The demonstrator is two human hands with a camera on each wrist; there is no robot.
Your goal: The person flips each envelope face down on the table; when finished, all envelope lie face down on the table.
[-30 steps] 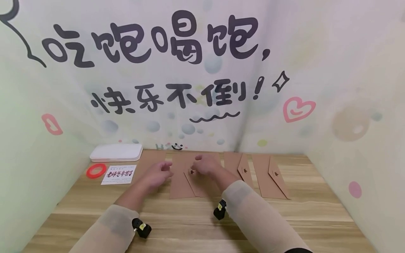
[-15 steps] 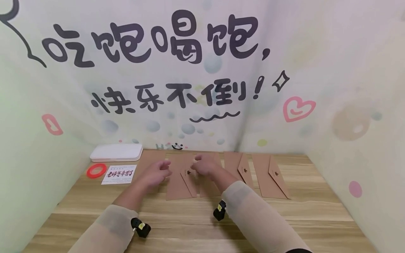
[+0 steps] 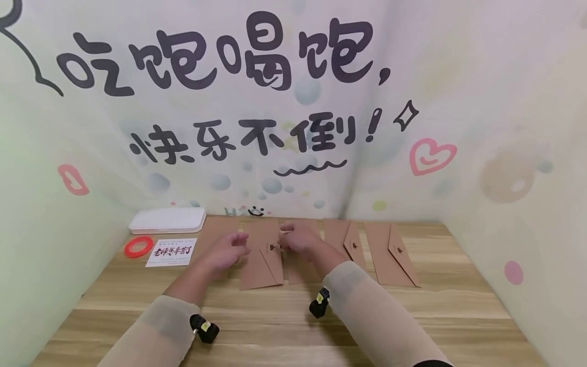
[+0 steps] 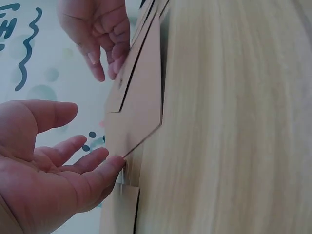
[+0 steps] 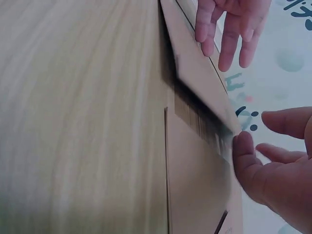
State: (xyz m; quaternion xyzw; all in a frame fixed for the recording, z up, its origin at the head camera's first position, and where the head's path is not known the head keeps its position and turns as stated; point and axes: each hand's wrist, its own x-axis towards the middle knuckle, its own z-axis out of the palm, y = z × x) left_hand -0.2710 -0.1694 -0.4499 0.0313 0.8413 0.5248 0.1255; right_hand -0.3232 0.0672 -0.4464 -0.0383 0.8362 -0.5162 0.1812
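Note:
A brown kraft-paper envelope (image 3: 261,260) with a diagonal flap and small dark print lies between my two hands. My left hand (image 3: 229,250) is at its left side; in the left wrist view a finger (image 4: 109,170) of it touches the envelope's edge. At the other side is my right hand (image 3: 298,238), with a finger (image 5: 243,144) at the edge in the right wrist view. Neither hand wraps round the paper; the fingers are loosely extended. The envelope's near edge looks slightly raised off the table in the right wrist view.
More envelopes lie in the row: one at the left (image 3: 220,227), one partly under my right arm (image 3: 302,270), and two at the right, the outermost (image 3: 382,255). Left stand a white case (image 3: 168,220), a red ring (image 3: 138,247) and a printed card (image 3: 170,253).
The middle envelope has shifted slightly left, away from the one under my right arm, and now sits straighter. Both hands have hardly moved.

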